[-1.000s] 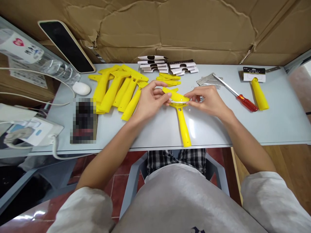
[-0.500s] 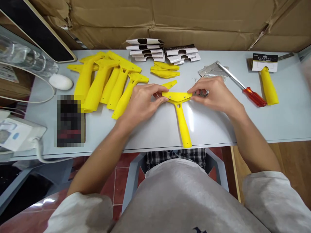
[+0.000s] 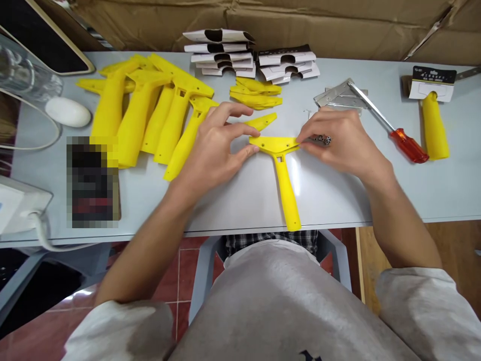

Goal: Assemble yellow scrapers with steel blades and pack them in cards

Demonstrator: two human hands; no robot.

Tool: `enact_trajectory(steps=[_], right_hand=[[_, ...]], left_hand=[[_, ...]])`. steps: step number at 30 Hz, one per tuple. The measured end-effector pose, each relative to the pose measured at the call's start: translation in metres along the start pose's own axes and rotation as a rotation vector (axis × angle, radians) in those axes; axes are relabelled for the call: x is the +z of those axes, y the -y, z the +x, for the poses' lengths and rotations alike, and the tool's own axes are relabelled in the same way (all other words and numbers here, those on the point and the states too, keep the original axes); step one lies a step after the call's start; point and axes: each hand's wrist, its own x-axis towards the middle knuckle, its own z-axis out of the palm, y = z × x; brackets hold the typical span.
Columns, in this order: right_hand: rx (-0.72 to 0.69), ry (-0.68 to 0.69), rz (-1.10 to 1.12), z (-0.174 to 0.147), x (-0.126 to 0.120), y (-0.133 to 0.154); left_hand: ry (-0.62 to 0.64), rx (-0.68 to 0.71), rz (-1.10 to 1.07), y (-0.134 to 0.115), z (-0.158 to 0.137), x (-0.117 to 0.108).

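1. And down it goes! A second ago the yellow cover plate (image 3: 276, 144) stood tilted up with a metal strip showing beneath; now it lies nearly flat across the head of the yellow handle (image 3: 287, 195), and that strip is out of sight.
2. The handle rests on the worktop (image 3: 233, 213) between both hands, its shaft pointing back towards the person.
3. Left hand (image 3: 216, 145): a narrow grip, thumb and forefinger closed round the plate's left corner.
4. Right hand (image 3: 341, 140): narrow too, fingertips pinching the right end, where a slim gap shows between plate and head.
5. What does it mean? The parts look close to lined up, I'd judge, though that right side seems not fully seated.
6. Two small holes face upward; whether anything fills them is too small to tell.
7. The metal fasteners (image 3: 324, 140) lie just beside the right fingers, the red screwdriver (image 3: 409, 145) farther right, untouched.
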Motion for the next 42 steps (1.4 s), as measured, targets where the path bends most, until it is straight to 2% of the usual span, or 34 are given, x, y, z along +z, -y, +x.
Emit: enact_trajectory(steps=[5, 10, 31, 42], right_hand=[[-0.028, -0.04, -0.03, -0.0001, 0.0001, -0.0007], [-0.024, -0.037, -0.11, 0.0005, -0.0013, 0.0], [-0.004, 0.015, -0.131, 0.0011, 0.0007, 0.0013], [-0.085, 0.045, -0.124, -0.0016, -0.0038, 0.0064]], left_hand=[[0.011, 0.006, 0.082, 0.0056, -0.0015, 0.0035], [-0.048, 0.103, 0.116, 0.0088, -0.003, 0.0088], [0.034, 0.027, 0.099, 0.0039, -0.0028, 0.0069], [0.038, 0.0, 0.082, 0.0022, -0.0017, 0.0069]])
